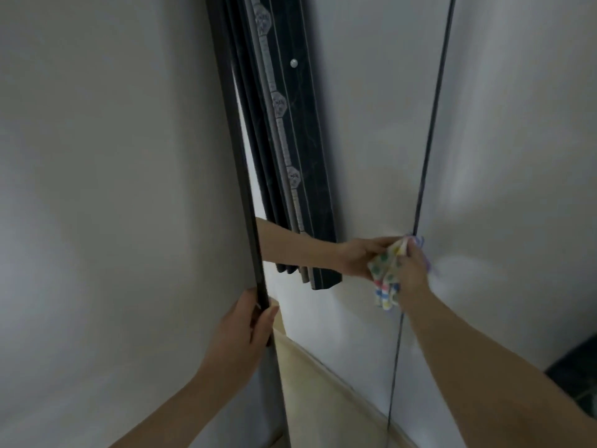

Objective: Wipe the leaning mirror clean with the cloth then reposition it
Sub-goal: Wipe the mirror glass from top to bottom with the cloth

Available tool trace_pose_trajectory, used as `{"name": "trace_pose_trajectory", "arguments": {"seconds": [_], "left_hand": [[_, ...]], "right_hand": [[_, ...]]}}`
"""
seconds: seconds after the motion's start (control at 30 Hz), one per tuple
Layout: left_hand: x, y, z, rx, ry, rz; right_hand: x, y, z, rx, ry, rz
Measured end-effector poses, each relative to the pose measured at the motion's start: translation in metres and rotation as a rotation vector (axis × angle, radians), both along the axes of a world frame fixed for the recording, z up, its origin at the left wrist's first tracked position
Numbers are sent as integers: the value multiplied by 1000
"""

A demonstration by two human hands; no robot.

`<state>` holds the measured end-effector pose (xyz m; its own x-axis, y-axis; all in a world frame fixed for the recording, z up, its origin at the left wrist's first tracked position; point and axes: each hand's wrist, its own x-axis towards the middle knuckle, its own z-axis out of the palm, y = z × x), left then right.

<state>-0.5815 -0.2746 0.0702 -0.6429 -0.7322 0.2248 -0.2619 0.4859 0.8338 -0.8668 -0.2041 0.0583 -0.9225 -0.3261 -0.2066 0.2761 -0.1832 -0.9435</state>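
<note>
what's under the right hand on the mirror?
A patterned cloth, bunched under the right hand against the mirror near its right edge. The hand covers the cloth's upper part; a loose end hangs below. The glass beneath is hidden.

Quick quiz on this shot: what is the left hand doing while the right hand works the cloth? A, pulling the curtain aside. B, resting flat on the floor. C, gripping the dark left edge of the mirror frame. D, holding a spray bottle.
C: the left hand has its fingers wrapped around the mirror's dark frame edge, while the right hand presses the patterned cloth near the mirror's right edge.
</note>
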Motion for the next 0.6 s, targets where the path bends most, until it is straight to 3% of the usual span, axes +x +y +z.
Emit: {"name": "trace_pose_trajectory", "arguments": {"seconds": [0.13, 0.23, 0.27, 0.33, 0.4, 0.47, 0.53, 0.6], "left_hand": [[1, -6, -1, -23, -17, 15], [-1, -3, -1, -9, -18, 21], [-1, -1, -1, 3, -8, 17], [-1, 2, -1, 17, -2, 8], [-2, 5, 1, 22, 20, -3], [-1, 2, 1, 13, 19, 13], [-2, -2, -2, 28, 32, 15], [-1, -2, 0, 67, 43, -10]], "right_hand": [[98, 4, -12, 105, 351, 42], [158, 15, -57, 228, 817, 162], [157, 18, -60, 210, 894, 185], [123, 9, -45, 312, 965, 47], [88, -4, -18, 409, 820, -131], [104, -14, 0, 319, 695, -91], [159, -8, -11, 211, 888, 81], [192, 9, -23, 230, 1146, 212]]}}
